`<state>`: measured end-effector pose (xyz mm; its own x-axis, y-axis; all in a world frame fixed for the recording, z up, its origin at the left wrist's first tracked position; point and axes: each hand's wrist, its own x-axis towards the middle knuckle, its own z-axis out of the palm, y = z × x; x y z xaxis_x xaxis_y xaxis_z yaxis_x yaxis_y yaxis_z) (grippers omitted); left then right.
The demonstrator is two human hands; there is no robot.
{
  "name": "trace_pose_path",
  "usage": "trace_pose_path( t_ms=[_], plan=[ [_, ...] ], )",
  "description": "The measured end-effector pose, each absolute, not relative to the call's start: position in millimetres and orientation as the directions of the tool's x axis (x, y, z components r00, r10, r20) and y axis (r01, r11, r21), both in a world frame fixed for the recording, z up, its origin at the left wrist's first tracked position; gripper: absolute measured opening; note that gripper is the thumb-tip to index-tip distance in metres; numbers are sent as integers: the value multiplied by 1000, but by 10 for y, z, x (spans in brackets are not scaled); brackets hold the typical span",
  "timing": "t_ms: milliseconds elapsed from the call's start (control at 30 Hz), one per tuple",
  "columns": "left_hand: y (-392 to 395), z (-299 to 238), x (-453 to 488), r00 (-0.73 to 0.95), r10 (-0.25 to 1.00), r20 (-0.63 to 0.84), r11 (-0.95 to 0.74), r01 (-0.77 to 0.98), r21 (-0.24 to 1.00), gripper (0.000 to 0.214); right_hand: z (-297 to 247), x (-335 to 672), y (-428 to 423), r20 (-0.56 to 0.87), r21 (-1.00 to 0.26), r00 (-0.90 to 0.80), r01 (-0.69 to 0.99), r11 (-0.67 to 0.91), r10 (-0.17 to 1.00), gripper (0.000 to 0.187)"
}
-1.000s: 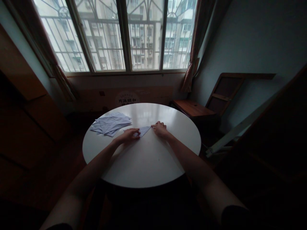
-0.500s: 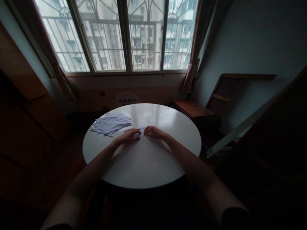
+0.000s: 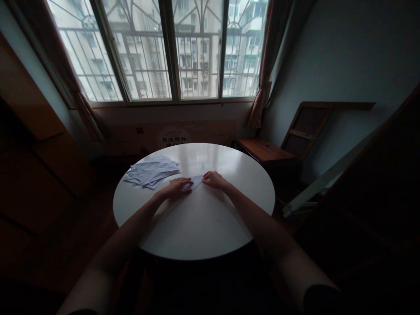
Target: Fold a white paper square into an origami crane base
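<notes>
A small folded piece of white paper (image 3: 197,180) lies near the middle of the round white table. My left hand (image 3: 177,188) rests over its left part, with thumb and fingers curved and holding it against the tabletop. At the paper's right corner, my right hand (image 3: 214,180) has its fingers closed in a pinch. Part of the paper is hidden under my left hand. To the left of that hand is a loose heap of creased white papers (image 3: 152,170).
The round white table (image 3: 197,236) stands before a barred window (image 3: 197,65). Beyond its right edge is a low wooden bench (image 3: 265,149), with a framed wooden panel (image 3: 306,124) leaning by the wall. A wooden cabinet (image 3: 29,109) stands at the left.
My right hand has slid a little to the right along the paper, away from my left hand. More of the paper shows between them. My left hand has stayed nearly still.
</notes>
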<state>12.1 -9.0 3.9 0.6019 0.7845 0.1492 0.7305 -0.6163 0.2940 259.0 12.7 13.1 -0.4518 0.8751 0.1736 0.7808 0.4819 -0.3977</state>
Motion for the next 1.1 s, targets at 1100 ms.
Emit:
trace_pose_path(
  t_ms=[1100],
  plan=[
    [-135,73,143,583,797,158,-601,733,319,39,149,2628,83,64,-232,-459,857,460,886,43]
  ],
)
